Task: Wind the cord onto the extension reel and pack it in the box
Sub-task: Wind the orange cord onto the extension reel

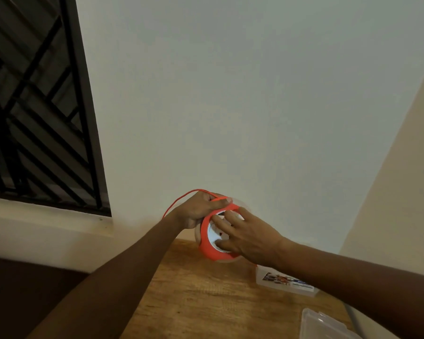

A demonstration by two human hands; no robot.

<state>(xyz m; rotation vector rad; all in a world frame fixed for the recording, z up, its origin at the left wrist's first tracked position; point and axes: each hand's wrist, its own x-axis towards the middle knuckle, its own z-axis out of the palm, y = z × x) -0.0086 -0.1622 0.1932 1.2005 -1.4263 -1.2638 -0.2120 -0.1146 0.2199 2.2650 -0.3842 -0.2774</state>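
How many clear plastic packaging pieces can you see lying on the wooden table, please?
2: one clear plastic box with a printed label lies right of the reel, partly under the right forearm; another clear plastic piece sits at the bottom right edge. More may lie outside the view.

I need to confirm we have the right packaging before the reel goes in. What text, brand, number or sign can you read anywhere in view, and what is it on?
Nothing can be read.
Printed label on the clear plastic box, on the wooden table: a colour picture and a blue strip with white lettering, too blurred to read.
Orange extension reel, white face: no lettering made out; the right hand covers much of it.
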